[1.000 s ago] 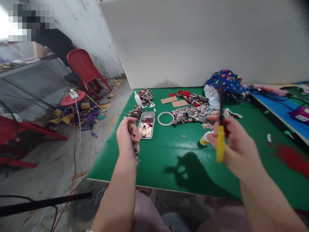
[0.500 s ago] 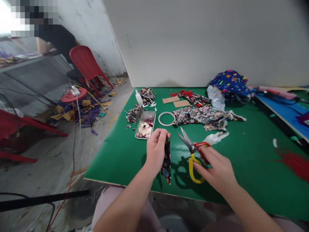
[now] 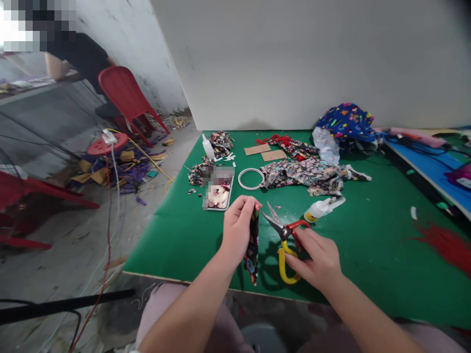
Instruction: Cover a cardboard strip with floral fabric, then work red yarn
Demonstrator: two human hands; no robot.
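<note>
Pinched in my left hand (image 3: 239, 228) is a strip of dark floral fabric (image 3: 252, 250), which hangs down over the table's front part. My right hand (image 3: 318, 257) grips a pair of scissors (image 3: 285, 233) with one red and one yellow handle. The scissor blades are spread apart and point up and left, close to the fabric's top end but not around it. A small cut scrap (image 3: 277, 207) lies just past the blade tips. Behind my right hand a white glue bottle (image 3: 320, 210) with a yellow label lies on its side.
The green table (image 3: 184, 235) holds a phone (image 3: 220, 192), a pale ring (image 3: 251, 179), floral fabric pieces (image 3: 305, 174), cardboard pieces (image 3: 273, 155) and another bottle (image 3: 208, 147). Red threads (image 3: 445, 245) lie at right. A person sits on a red chair (image 3: 123, 90) at back left.
My right hand has moved the scissors left, nearer the fabric in my left hand. A small scrap now shows beyond the blades. The view has shifted slightly.
</note>
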